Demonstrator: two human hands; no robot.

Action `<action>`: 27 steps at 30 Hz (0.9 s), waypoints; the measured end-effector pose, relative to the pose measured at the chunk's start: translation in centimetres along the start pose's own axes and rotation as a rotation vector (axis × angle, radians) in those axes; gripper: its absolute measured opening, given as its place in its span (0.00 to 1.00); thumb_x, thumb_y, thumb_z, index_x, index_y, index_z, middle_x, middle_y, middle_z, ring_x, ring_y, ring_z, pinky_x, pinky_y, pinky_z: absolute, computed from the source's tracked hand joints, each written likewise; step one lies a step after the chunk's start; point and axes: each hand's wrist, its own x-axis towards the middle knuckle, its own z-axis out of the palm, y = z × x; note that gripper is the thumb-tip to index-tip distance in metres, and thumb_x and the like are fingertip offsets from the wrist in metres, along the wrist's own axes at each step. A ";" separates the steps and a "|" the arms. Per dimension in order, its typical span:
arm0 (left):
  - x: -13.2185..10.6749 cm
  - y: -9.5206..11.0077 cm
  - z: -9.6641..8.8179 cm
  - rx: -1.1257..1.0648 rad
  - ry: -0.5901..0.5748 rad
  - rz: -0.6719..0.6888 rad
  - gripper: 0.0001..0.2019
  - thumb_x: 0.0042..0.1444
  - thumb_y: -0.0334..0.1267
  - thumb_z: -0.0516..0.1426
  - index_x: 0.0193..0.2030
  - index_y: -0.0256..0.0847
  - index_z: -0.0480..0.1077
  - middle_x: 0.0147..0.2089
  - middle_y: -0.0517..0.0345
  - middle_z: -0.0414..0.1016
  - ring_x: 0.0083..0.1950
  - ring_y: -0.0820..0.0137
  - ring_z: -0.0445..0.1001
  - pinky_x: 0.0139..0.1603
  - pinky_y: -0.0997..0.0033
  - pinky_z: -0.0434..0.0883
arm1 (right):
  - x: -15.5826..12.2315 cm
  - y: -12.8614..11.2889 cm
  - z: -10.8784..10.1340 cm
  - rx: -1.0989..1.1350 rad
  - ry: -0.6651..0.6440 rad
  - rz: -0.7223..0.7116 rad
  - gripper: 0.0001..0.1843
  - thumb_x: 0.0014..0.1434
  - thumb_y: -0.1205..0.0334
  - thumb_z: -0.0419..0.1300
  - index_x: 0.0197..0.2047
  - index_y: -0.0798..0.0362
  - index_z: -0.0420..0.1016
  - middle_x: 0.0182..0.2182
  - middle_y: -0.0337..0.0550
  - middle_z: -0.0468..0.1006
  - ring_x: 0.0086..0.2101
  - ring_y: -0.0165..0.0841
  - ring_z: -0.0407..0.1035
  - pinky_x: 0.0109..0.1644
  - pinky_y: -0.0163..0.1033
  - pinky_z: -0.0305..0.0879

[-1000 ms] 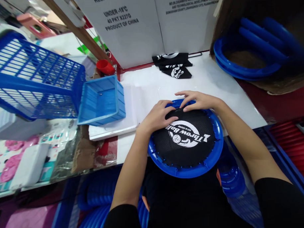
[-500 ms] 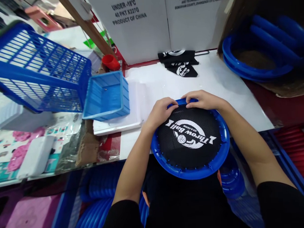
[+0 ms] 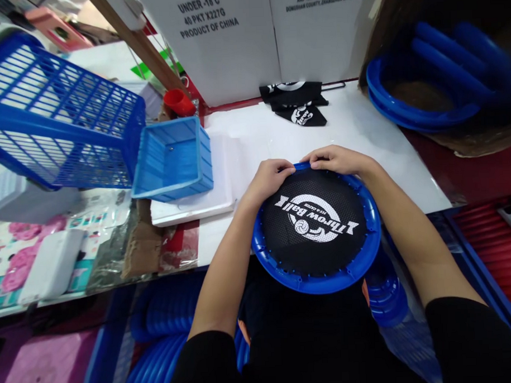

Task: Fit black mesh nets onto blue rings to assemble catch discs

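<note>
At the far edge of the blue hoop, the fingers of the left hand and those of the right hand curl tight over the rim, pinching the black mesh against it. From those fingertips the round frame spreads back toward the person's lap, half off the white table, both hands equally close; folded mesh pieces lie well beyond, a small blue basket to the left
</note>
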 end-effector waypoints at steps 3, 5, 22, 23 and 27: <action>-0.2 0.0 -0.1 -0.018 0.001 -0.010 0.07 0.64 0.33 0.62 0.38 0.42 0.83 0.43 0.53 0.88 0.46 0.63 0.83 0.57 0.58 0.77 | 0.1 0.2 0.1 -0.040 -0.001 -0.019 0.16 0.67 0.46 0.62 0.40 0.49 0.82 0.56 0.47 0.86 0.55 0.44 0.76 0.66 0.56 0.67; -0.4 -0.1 -0.2 -0.040 -0.009 -0.018 0.06 0.64 0.34 0.62 0.39 0.41 0.83 0.42 0.53 0.87 0.45 0.63 0.82 0.56 0.58 0.77 | 0.1 0.4 0.3 -0.067 0.049 -0.055 0.15 0.67 0.47 0.63 0.38 0.49 0.82 0.59 0.49 0.84 0.57 0.45 0.75 0.67 0.57 0.66; -1.1 0.5 -0.6 0.093 -0.039 0.123 0.09 0.70 0.36 0.57 0.48 0.46 0.80 0.49 0.53 0.86 0.51 0.62 0.81 0.59 0.56 0.76 | 0.7 1.3 0.3 -0.090 0.045 -0.032 0.16 0.63 0.44 0.65 0.39 0.48 0.83 0.52 0.46 0.86 0.51 0.43 0.76 0.61 0.50 0.70; -1.1 0.7 -0.6 0.117 -0.045 0.153 0.09 0.70 0.38 0.57 0.47 0.46 0.80 0.49 0.53 0.86 0.52 0.62 0.81 0.59 0.56 0.76 | 0.8 1.2 0.4 -0.099 0.051 -0.029 0.17 0.64 0.44 0.64 0.40 0.48 0.83 0.51 0.47 0.86 0.50 0.43 0.77 0.60 0.50 0.71; -0.7 1.0 0.0 0.219 -0.072 0.237 0.07 0.69 0.39 0.59 0.43 0.45 0.80 0.46 0.54 0.86 0.49 0.61 0.81 0.57 0.56 0.76 | 1.0 0.5 1.0 -0.142 0.073 -0.085 0.19 0.67 0.43 0.61 0.43 0.49 0.84 0.46 0.47 0.86 0.48 0.42 0.77 0.59 0.50 0.72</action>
